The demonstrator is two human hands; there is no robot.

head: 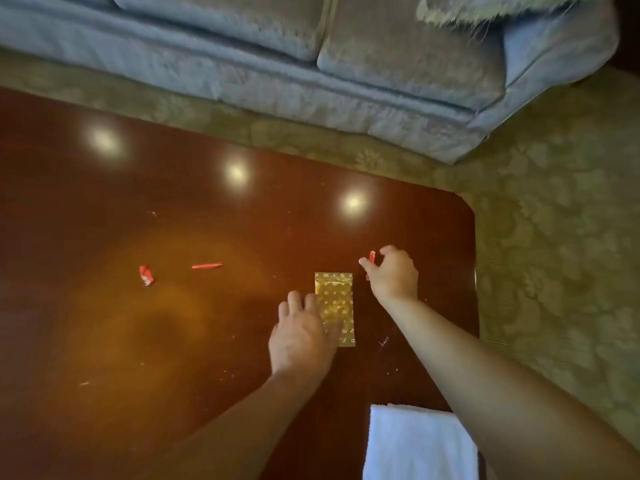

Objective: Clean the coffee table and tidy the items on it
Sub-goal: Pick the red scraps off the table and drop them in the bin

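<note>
Three red bits: crumpled scrap (146,275) & thin strip (206,266) lie well left of gold bag (335,299); third bit (372,257), just right of bag's far end, is pinched by R hand (394,275). L hand (301,337) lies flat on bag, gripping nothing. Risk: weak pinch may drop it; bag may skid on glossy coffee table (104,202).

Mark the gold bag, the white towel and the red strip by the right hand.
gold bag (337,299): head view, middle of its uncovered part.
white towel (415,445): head view, middle of the cloth.
red strip (372,256): head view, the end showing between fingers of the right hand (394,275).
</note>
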